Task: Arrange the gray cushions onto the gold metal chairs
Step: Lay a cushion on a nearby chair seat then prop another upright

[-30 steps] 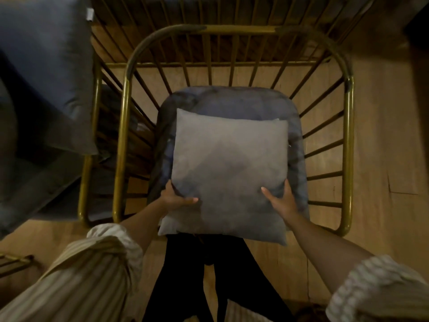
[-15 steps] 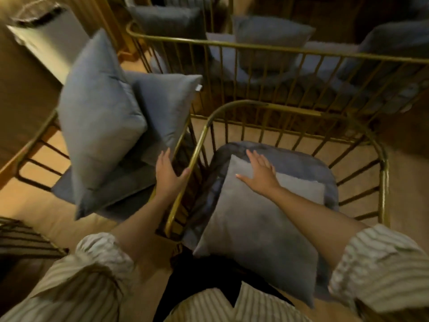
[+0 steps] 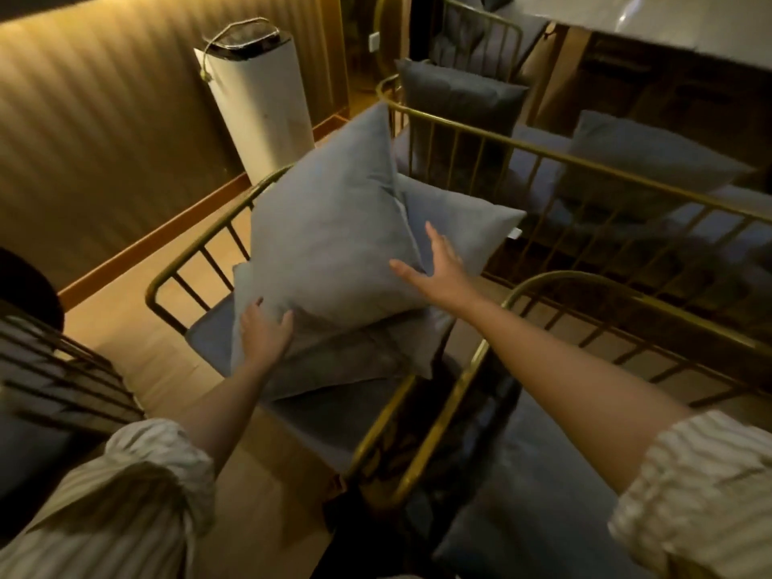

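A large gray cushion (image 3: 330, 244) stands tilted on its corner on the left gold metal chair (image 3: 196, 252). It leans over a second gray cushion (image 3: 463, 227) and a flat one (image 3: 359, 361) beneath. My left hand (image 3: 265, 332) grips the tilted cushion's lower left corner. My right hand (image 3: 438, 271) is open with fingers spread, touching the cushion's right edge. A second gold chair (image 3: 455, 394) stands at the lower right with a dark gray seat pad (image 3: 543, 474).
A gold-railed bench (image 3: 585, 165) behind the chairs carries more gray cushions (image 3: 459, 94) (image 3: 651, 165). A white cylindrical appliance (image 3: 259, 106) stands by the ribbed wall. A tabletop (image 3: 668, 18) is at the top right. Another chair's dark bars (image 3: 62, 369) are at the left.
My view has swung left from the right chair to the left one. My right hand left the cushion on the right chair, and both hands have moved onto the tilted cushion.
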A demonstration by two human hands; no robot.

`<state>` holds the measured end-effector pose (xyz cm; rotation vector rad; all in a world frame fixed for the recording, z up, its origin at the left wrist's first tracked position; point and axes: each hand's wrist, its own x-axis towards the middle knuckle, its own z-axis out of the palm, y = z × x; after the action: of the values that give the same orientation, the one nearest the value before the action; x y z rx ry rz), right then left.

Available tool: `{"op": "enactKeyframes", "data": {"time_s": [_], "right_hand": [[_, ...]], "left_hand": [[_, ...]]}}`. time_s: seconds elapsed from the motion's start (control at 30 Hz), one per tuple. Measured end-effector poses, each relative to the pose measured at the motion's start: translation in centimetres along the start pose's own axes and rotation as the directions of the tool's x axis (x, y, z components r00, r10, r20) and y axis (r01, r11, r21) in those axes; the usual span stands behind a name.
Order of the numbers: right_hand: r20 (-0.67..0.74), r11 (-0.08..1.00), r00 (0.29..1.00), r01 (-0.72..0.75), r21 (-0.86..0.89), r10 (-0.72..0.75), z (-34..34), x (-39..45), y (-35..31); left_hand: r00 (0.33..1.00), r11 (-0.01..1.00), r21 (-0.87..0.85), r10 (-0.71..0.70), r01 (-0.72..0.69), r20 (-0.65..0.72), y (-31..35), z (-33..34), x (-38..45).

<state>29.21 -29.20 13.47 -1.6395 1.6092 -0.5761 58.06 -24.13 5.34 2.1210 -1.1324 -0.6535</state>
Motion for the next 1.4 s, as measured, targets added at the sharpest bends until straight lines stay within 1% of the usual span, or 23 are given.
{"op": "enactKeyframes", "data": {"time_s": [0.03,0.1,0.2,0.27,0.37,0.43,0.5,0.53,0.6,0.67,0.8,0.87,1.03,1.13,1.2,1.3,1.4], "right_hand": [[-0.003,1.000,1.000,-0.021,0.004,0.021,0.8,1.9,-1.4],[-0.017,0.997,0.997,-0.071,-0.029,0.070,2.1,5.5,-3.5],[-0.063,0.977,0.988,-0.148,-0.154,0.140,3.9,9.4,-5.7],[-0.117,0.952,0.977,-0.201,-0.231,0.178,5.3,11.3,-6.7],[-0.233,0.920,0.954,-0.255,-0.299,0.189,6.7,12.5,-6.7],[-0.297,0.912,0.940,-0.262,-0.316,0.167,6.9,13.0,-5.7],[-0.329,0.916,0.933,-0.254,-0.309,0.148,6.7,13.3,-4.3],[-0.335,0.921,0.931,-0.252,-0.296,0.147,6.6,13.4,-3.6],[-0.335,0.934,0.930,-0.246,-0.260,0.152,6.2,13.7,-2.5],[-0.337,0.942,0.929,-0.238,-0.235,0.150,6.1,13.9,-2.1],[-0.344,0.955,0.927,-0.224,-0.195,0.147,6.1,13.7,-2.0],[-0.349,0.963,0.926,-0.214,-0.165,0.146,5.8,13.4,-2.0],[-0.373,0.984,0.915,-0.176,-0.030,0.152,4.3,11.5,-2.5],[-0.378,0.991,0.917,-0.134,0.015,0.130,3.3,9.7,-2.6],[-0.369,0.992,0.921,-0.117,0.038,0.123,2.5,8.3,-2.5],[-0.373,0.989,0.917,-0.113,0.094,0.141,0.7,6.0,-1.8],[-0.433,0.984,0.888,-0.105,0.146,0.158,-2.0,2.6,-0.2]], "left_hand": [[0.999,0.999,-0.011,-0.037,0.037,0.037,-0.4,-0.5,1.9],[0.992,0.998,-0.028,-0.060,0.063,0.109,-1.1,-1.2,5.8],[0.962,0.983,-0.065,-0.155,0.173,0.225,-2.2,-1.5,11.0],[0.924,0.953,-0.094,-0.250,0.287,0.290,-2.7,-1.4,14.3],[0.862,0.888,-0.172,-0.342,0.427,0.375,-2.7,-0.6,18.2],[0.815,0.832,-0.214,-0.391,0.512,0.427,-3.1,0.6,21.0],[0.757,0.761,-0.248,-0.438,0.599,0.485,-3.8,1.7,23.1],[0.742,0.732,-0.279,-0.435,0.621,0.511,-4.2,2.3,24.0],[0.745,0.694,-0.371,-0.364,0.617,0.558,-5.1,3.4,25.2],[0.747,0.668,-0.415,-0.333,0.618,0.576,-4.4,3.6,25.0],[0.785,0.631,-0.508,-0.290,0.587,0.547,-3.3,3.9,24.5],[0.786,0.624,-0.518,-0.277,0.585,0.553,-2.7,3.2,24.0],[0.827,0.680,-0.512,-0.262,0.524,0.498,-3.5,1.8,24.3],[0.851,0.695,-0.515,-0.289,0.502,0.438,-3.1,0.9,23.7],[0.874,0.733,-0.507,-0.255,0.453,0.413,-1.4,-0.4,21.8],[0.902,0.781,-0.512,-0.146,0.357,0.405,2.8,-2.1,18.2],[0.910,0.797,-0.517,-0.098,0.314,0.402,6.5,-1.6,14.5]]}}
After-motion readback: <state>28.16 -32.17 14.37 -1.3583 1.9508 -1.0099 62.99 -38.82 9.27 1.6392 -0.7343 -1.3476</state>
